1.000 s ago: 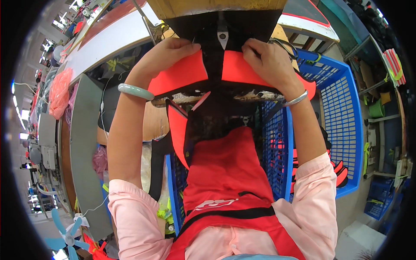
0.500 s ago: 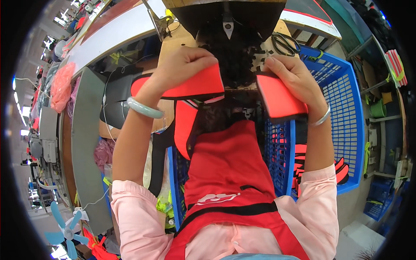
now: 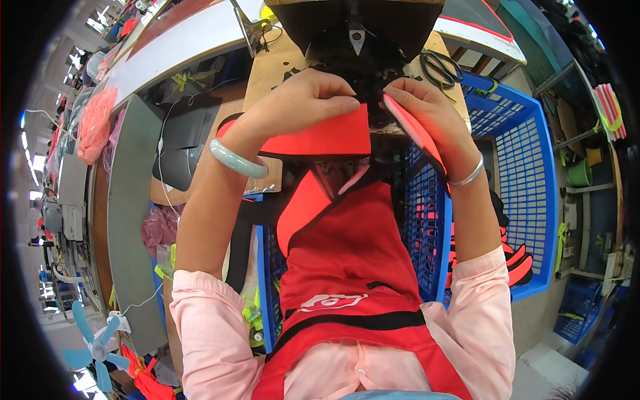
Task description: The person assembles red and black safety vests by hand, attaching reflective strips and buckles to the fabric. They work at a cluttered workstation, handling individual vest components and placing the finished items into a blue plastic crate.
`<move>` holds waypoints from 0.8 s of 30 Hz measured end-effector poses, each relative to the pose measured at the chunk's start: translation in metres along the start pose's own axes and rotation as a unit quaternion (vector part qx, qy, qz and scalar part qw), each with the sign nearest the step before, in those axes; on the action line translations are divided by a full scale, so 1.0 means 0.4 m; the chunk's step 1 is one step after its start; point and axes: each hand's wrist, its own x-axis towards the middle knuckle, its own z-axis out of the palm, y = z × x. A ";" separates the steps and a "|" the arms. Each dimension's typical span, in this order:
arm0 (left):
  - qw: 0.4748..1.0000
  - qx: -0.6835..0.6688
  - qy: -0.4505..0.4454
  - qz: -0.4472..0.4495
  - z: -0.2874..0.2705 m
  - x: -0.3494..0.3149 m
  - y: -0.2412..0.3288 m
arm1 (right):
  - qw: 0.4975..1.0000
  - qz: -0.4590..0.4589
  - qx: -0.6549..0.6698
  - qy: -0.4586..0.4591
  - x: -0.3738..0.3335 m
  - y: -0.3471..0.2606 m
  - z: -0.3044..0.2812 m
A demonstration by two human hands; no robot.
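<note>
My left hand point(image 3: 303, 100) pinches the upper edge of a neon-red fabric strip point(image 3: 327, 138) with black edging, spread flat toward me. My right hand point(image 3: 433, 110) grips a second neon-red fabric piece point(image 3: 412, 127), turned nearly edge-on so its pale border shows. The two pieces are apart, with my fingertips just below a pointed metal part point(image 3: 357, 41) on a dark machine. Below the left strip, another folded neon-red piece point(image 3: 303, 210) with black trim hangs over my red apron point(image 3: 353, 260).
Black scraps point(image 3: 327, 57) litter the wooden work surface point(image 3: 270, 67). Black-handled scissors point(image 3: 440, 69) lie at its right. A blue plastic basket point(image 3: 527, 167) at my right holds more red-and-black pieces. A grey panel point(image 3: 130, 220) stands at the left, near a light-blue fan point(image 3: 99, 347).
My left hand moved right with its strip, closer to the right hand. The right piece swung from facing me to nearly edge-on. The folded piece on my lap opened out more.
</note>
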 end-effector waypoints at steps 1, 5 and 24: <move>1.000 -0.015 0.008 -0.007 -0.003 0.006 -0.005 | 1.000 0.021 0.015 -0.004 0.005 0.002 -0.005; 0.998 -0.037 0.040 -0.025 -0.015 0.045 -0.025 | 0.985 -0.005 0.172 -0.003 0.025 0.025 0.006; 0.994 -0.013 0.108 -0.026 -0.078 0.152 -0.114 | 0.946 -0.077 0.307 -0.075 0.172 0.053 -0.012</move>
